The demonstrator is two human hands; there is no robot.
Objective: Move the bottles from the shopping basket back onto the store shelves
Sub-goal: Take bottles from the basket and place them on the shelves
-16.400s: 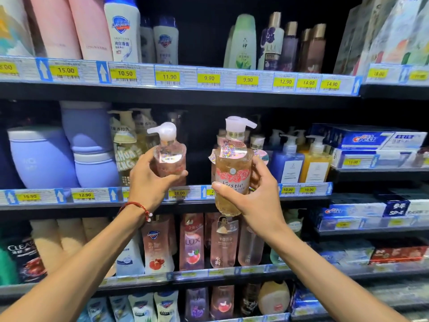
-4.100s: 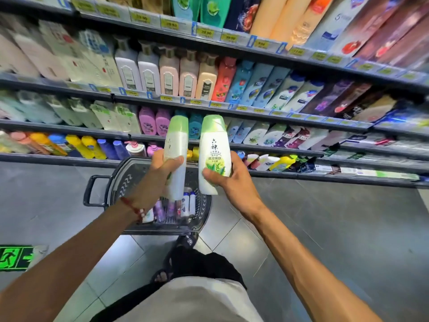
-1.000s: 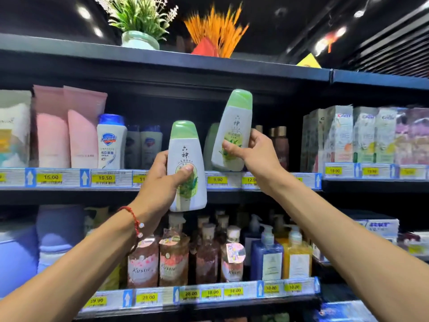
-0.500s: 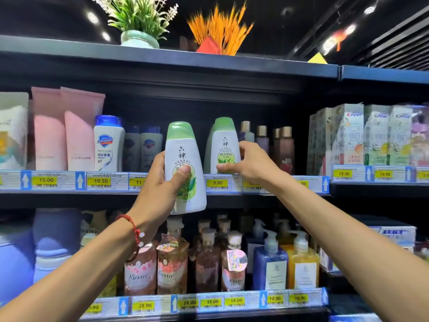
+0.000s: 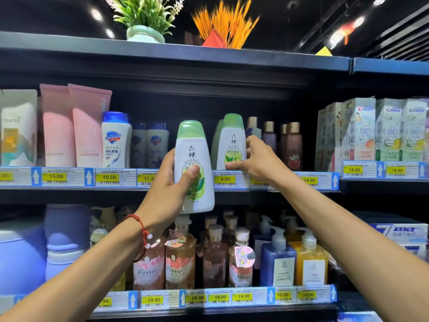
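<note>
Left grip (image 5: 167, 189) curls round a green-capped bottle (image 5: 192, 154), unshelved. Right grip (image 5: 260, 163) pinches its twin (image 5: 232, 140), which we judge shelved.

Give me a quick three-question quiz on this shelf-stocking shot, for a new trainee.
1. True or false: the left hand grips the left bottle round its body.
2. Which price tag sits under the right bottle, held by the right hand? A 15.00, B 9.90, C 28.00.
3. Fill in: the bracelet is ___.
Key: 1 true; 2 B; 3 red.
</note>
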